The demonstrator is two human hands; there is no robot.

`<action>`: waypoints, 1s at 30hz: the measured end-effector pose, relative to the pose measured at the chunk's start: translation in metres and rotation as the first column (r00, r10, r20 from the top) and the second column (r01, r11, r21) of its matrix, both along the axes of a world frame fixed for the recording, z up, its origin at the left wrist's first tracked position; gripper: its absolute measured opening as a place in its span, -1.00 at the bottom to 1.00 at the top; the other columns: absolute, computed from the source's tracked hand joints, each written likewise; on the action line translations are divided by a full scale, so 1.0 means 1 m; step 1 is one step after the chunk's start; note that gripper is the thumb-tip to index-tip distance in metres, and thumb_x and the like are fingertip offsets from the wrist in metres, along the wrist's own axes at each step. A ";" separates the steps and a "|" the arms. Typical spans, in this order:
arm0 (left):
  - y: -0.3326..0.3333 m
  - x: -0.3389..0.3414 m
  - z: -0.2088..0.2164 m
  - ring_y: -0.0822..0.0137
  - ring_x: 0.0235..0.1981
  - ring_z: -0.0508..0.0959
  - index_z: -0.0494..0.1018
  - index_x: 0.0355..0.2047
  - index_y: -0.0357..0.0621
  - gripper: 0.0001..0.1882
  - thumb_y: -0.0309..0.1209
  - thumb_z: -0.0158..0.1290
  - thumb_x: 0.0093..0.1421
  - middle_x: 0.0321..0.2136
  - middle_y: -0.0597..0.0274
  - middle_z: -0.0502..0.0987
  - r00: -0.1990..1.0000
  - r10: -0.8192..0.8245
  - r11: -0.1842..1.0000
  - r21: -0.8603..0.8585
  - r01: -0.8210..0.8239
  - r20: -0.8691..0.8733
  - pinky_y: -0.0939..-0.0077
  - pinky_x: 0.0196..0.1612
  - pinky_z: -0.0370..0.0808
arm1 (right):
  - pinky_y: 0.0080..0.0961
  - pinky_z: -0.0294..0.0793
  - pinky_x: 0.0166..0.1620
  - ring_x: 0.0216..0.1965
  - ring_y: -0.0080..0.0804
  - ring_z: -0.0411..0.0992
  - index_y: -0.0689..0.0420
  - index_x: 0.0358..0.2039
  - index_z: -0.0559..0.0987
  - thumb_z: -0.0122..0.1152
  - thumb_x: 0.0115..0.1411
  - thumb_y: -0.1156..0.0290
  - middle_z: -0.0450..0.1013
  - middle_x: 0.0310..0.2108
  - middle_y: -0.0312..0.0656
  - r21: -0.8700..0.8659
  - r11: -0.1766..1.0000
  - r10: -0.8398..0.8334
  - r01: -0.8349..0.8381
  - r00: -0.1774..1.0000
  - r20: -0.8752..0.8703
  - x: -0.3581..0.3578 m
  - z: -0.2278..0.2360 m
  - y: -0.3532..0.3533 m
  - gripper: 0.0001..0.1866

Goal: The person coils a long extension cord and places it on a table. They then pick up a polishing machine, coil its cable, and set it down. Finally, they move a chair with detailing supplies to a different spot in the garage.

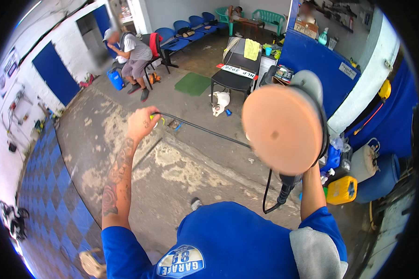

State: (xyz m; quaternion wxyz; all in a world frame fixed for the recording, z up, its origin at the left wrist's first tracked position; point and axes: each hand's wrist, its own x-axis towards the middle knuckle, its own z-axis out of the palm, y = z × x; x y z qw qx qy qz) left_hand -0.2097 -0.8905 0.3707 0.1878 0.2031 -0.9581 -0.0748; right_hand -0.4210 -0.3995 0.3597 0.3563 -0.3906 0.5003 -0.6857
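Observation:
My left hand is raised out in front of me and closed around a black power cable. The cable runs right to a polishing machine and loops down below it. My right hand grips the machine's dark handle from beneath and is largely hidden behind it. The machine's round orange foam pad faces the camera, held up at chest height. My blue shirt fills the bottom of the view.
A person sits on a chair at the back left. A white animal lies by a black chair. A green mat lies behind them. At the right stand a yellow canister, a blue drum and a blue counter.

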 end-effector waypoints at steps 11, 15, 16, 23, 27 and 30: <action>-0.126 -0.253 0.143 0.10 -0.39 0.60 0.62 -0.38 0.04 -0.65 0.02 0.14 0.06 -0.52 0.11 0.59 0.965 -0.254 0.929 -0.263 0.262 0.066 0.21 -0.32 0.52 | -0.50 0.12 0.24 0.17 -0.51 0.19 0.23 0.32 0.05 0.53 -0.14 0.38 0.24 0.18 -0.22 0.199 0.962 -0.194 0.190 0.981 0.001 -0.087 -0.056 -0.241 0.08; -0.127 -0.297 0.126 0.13 -0.41 0.59 0.61 -0.39 0.05 -0.66 0.01 0.09 0.12 -0.53 0.11 0.58 0.809 -0.468 0.844 -0.091 0.529 0.356 0.23 -0.30 0.53 | -0.55 0.20 0.18 0.11 -0.52 0.26 0.20 0.33 0.03 0.44 -0.01 0.44 0.28 0.15 -0.24 0.279 0.878 -0.412 0.389 0.911 0.026 -0.179 -0.077 -0.291 -0.02; -0.128 -0.309 0.114 0.12 -0.42 0.59 0.60 -0.35 0.02 -0.63 0.03 0.06 0.14 -0.55 0.10 0.57 0.752 -0.547 0.820 0.053 0.570 0.369 0.22 -0.31 0.52 | -0.55 0.27 0.13 0.07 -0.52 0.30 0.20 0.33 0.01 0.43 -0.01 0.47 0.32 0.11 -0.21 0.254 0.860 -0.458 0.443 0.889 -0.001 -0.212 -0.095 -0.302 -0.02; -0.165 -0.446 -0.050 0.12 -0.52 0.54 0.42 -0.01 -0.18 -0.44 0.03 0.00 0.21 -0.54 -0.01 0.53 0.620 -0.782 0.398 0.815 0.422 0.061 0.26 -0.41 0.44 | -0.53 0.42 0.01 -0.04 -0.44 0.41 0.23 0.26 0.16 0.34 0.09 0.40 0.41 -0.01 -0.16 0.234 0.897 -0.422 0.375 0.884 0.202 -0.376 -0.082 -0.412 -0.22; -0.211 -0.492 -0.178 0.32 -0.41 0.51 0.33 0.11 -0.22 -0.42 -0.06 0.05 0.24 -0.40 0.04 0.57 0.670 -0.742 0.290 0.903 0.317 0.003 0.35 -0.33 0.45 | -0.38 0.44 0.04 0.02 -0.29 0.40 0.23 0.20 0.24 0.15 0.19 0.04 0.40 0.01 -0.04 0.350 0.914 -0.252 0.204 0.963 0.099 -0.452 -0.090 -0.472 -0.30; -0.258 -0.524 -0.187 0.34 -0.23 0.53 0.33 0.11 -0.26 -0.43 -0.09 0.06 0.24 -0.17 0.01 0.54 0.701 -0.707 0.281 0.947 0.154 0.096 0.45 -0.16 0.47 | -0.38 0.45 0.03 0.00 -0.28 0.40 0.24 0.19 0.26 0.12 0.20 0.02 0.40 -0.01 -0.04 0.377 0.909 -0.297 0.180 0.912 0.281 -0.484 -0.116 -0.514 -0.31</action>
